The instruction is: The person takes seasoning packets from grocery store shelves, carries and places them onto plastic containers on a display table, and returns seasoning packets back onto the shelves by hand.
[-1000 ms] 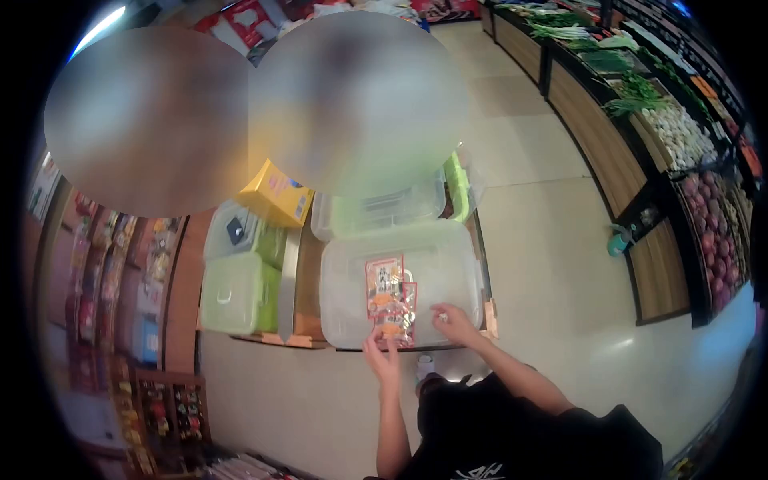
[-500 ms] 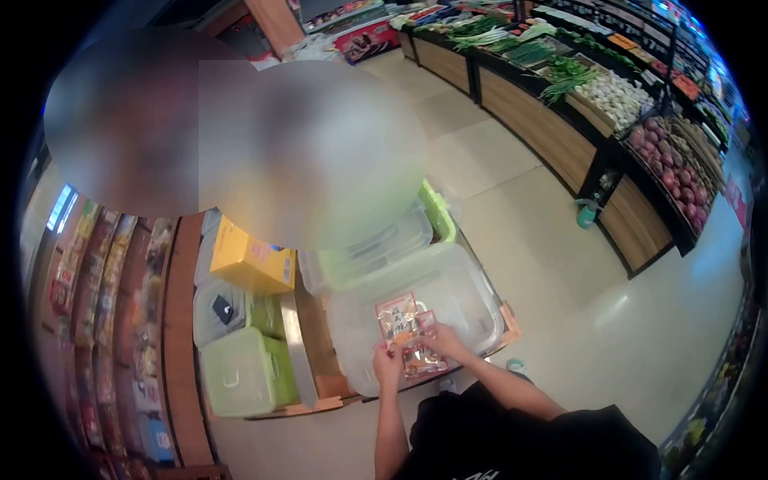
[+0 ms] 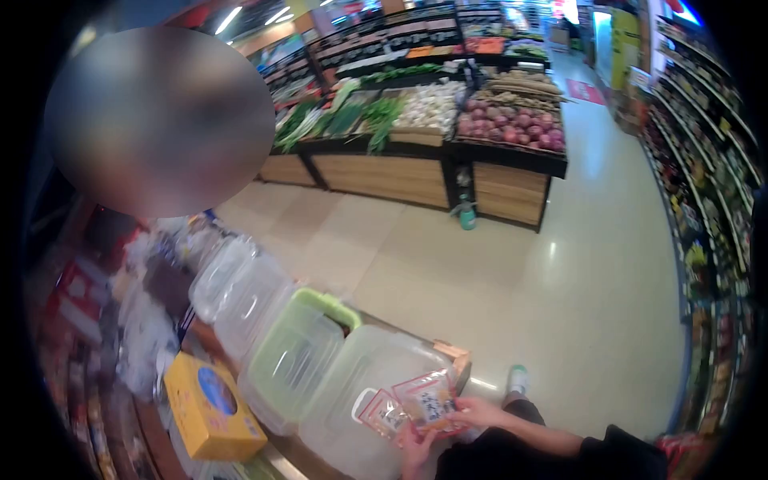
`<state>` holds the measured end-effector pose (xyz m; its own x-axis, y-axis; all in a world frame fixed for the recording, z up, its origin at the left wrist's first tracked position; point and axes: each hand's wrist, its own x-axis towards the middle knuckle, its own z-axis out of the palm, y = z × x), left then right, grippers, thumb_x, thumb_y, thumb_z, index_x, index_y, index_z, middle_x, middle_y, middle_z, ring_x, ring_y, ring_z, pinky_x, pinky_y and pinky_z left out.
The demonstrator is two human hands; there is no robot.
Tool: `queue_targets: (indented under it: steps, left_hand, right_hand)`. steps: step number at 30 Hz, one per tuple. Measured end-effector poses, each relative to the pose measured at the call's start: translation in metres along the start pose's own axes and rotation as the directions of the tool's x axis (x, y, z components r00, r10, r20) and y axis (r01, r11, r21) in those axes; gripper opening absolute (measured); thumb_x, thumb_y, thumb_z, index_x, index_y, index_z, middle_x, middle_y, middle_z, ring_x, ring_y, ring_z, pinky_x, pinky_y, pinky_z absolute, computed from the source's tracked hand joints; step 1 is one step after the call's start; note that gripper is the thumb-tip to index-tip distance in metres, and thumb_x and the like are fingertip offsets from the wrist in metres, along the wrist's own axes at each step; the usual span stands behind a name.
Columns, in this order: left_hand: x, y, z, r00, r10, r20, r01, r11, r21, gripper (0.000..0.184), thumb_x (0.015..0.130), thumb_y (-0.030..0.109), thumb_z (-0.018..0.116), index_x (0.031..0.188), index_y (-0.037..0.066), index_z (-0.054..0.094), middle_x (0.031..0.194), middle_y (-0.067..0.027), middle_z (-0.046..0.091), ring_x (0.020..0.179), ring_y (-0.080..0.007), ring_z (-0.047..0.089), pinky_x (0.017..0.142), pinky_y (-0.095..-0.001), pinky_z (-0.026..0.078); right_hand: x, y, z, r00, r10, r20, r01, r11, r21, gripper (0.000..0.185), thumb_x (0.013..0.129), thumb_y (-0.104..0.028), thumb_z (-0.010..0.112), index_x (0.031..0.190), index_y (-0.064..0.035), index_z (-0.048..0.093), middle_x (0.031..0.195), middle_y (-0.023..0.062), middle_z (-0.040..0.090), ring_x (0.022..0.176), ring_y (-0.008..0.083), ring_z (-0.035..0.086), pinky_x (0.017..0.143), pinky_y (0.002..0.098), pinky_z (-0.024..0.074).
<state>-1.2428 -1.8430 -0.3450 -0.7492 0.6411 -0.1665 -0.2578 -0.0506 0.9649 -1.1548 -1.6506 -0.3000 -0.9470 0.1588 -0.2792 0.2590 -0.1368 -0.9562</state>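
Two red-edged plastic food packets with dark printed characters are in my hands, over a translucent lidded bin. The larger packet is pinched at its right side by my right hand, fingers closed. My left hand grips the lower edge where the smaller packet meets the larger one. Their overlap hides which of them it holds more firmly. Below them lies the bin's clear lid with a white handle.
A green bin with a clear lid and a yellow box stand to the left. Beyond the tiled floor, a vegetable stand holds greens, garlic and purple-red onions. Stocked shelves line the right. Another person appears blurred at upper left.
My view has swung to the right, bringing the vegetable stand to the middle and the yellow box lower left. Both hands still hold the packets, which now fan apart side by side.
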Motion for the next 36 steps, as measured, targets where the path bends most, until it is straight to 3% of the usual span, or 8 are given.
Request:
queue_targets:
  steps: [4, 8, 9, 12, 14, 18, 25, 36]
  left_hand:
    - [0.006, 0.036, 0.053, 0.897, -0.236, 0.373, 0.253, 0.968, 0.005, 0.052, 0.082, 0.001, 0.061, 0.128, 0.001, 0.035, 0.119, -0.0108, 0.052, 0.108, -0.0194, 0.052, 0.093, -0.0326, 0.043]
    - [0.025, -0.035, 0.055, 0.819, -0.404, 0.407, 0.398, 0.911, 0.102, 0.043, 0.090, 0.019, 0.056, 0.126, 0.000, 0.041, 0.114, -0.0069, 0.053, 0.105, -0.0154, 0.050, 0.090, -0.0298, 0.042]
    - [0.017, 0.015, 0.092, 0.913, -0.243, 0.328, 0.132, 0.936, 0.327, 0.043, 0.090, 0.033, 0.055, 0.124, 0.009, 0.045, 0.084, -0.0110, 0.058, 0.064, -0.0171, 0.054, 0.056, -0.0305, 0.049]
    - [0.038, -0.002, 0.117, 0.889, -0.206, 0.408, 0.073, 0.945, 0.319, 0.031, 0.092, 0.027, 0.051, 0.114, 0.005, 0.049, 0.077, -0.0049, 0.055, 0.060, -0.0112, 0.051, 0.050, -0.0250, 0.045]
    - [0.032, 0.034, 0.149, 0.793, -0.491, 0.361, 0.436, 0.871, 0.228, 0.028, 0.092, 0.027, 0.050, 0.108, 0.004, 0.052, 0.076, -0.0038, 0.054, 0.062, -0.0108, 0.051, 0.049, -0.0248, 0.044]
    - [0.031, -0.009, 0.190, 0.836, -0.244, 0.492, 0.013, 0.905, 0.425, 0.026, 0.092, 0.027, 0.051, 0.101, 0.003, 0.055, 0.072, -0.0016, 0.055, 0.059, -0.0102, 0.050, 0.051, -0.0262, 0.043]
    - [0.028, -0.009, 0.301, 0.728, -0.392, 0.563, 0.005, 0.823, 0.568, 0.029, 0.092, 0.022, 0.052, 0.113, 0.001, 0.054, 0.090, -0.0058, 0.061, 0.078, -0.0143, 0.058, 0.068, -0.0314, 0.049]
    - [0.026, 0.012, 0.430, 0.569, -0.480, 0.668, 0.039, 0.826, 0.562, 0.032, 0.088, 0.013, 0.060, 0.116, 0.000, 0.052, 0.102, -0.0080, 0.062, 0.091, -0.0165, 0.060, 0.082, -0.0315, 0.049]
  right_hand:
    - [-0.065, 0.004, -0.033, 0.962, 0.021, -0.272, -0.028, 0.999, -0.020, 0.029, 0.084, -0.023, 0.065, 0.102, -0.0012, 0.064, 0.090, 0.0055, 0.065, 0.082, 0.0084, 0.056, 0.073, 0.0256, 0.0464]
    - [-0.113, -0.012, -0.050, 0.913, -0.121, -0.389, 0.087, 0.991, -0.104, 0.027, 0.083, -0.025, 0.066, 0.096, -0.0007, 0.065, 0.079, 0.0049, 0.065, 0.074, 0.0095, 0.058, 0.066, 0.0264, 0.0472]
    - [-0.113, 0.013, -0.055, 0.910, -0.150, -0.387, 0.109, 0.986, -0.126, 0.028, 0.082, -0.028, 0.066, 0.087, 0.0001, 0.063, 0.072, 0.0040, 0.062, 0.069, 0.0096, 0.056, 0.061, 0.0264, 0.0459]
    - [-0.132, -0.020, -0.065, 0.851, -0.146, -0.504, 0.032, 0.973, -0.228, 0.034, 0.082, -0.032, 0.066, 0.076, 0.0008, 0.058, 0.065, 0.0054, 0.057, 0.063, 0.0102, 0.050, 0.057, 0.0276, 0.0423]
    - [-0.148, -0.023, -0.079, 0.856, -0.039, -0.516, -0.033, 0.991, -0.129, 0.033, 0.082, -0.031, 0.067, 0.084, 0.0016, 0.060, 0.074, 0.0067, 0.062, 0.071, 0.0103, 0.055, 0.064, 0.0278, 0.0458]
    - [-0.167, 0.057, -0.112, 0.820, 0.014, -0.572, -0.013, 1.000, 0.006, 0.037, 0.082, -0.009, 0.063, 0.116, 0.0025, 0.053, 0.095, 0.0089, 0.063, 0.083, 0.0144, 0.059, 0.070, 0.0286, 0.0487]
    - [-0.242, -0.012, -0.166, 0.709, 0.221, -0.669, -0.006, 0.952, 0.307, 0.033, 0.077, -0.017, 0.070, 0.101, 0.0019, 0.061, 0.089, 0.0080, 0.065, 0.077, 0.0144, 0.059, 0.068, 0.0293, 0.0500]
    - [-0.292, 0.052, -0.241, 0.558, 0.034, -0.829, 0.060, 0.995, 0.081, 0.027, 0.076, -0.016, 0.071, 0.096, 0.0008, 0.063, 0.083, 0.0076, 0.066, 0.072, 0.0141, 0.061, 0.062, 0.0290, 0.0501]
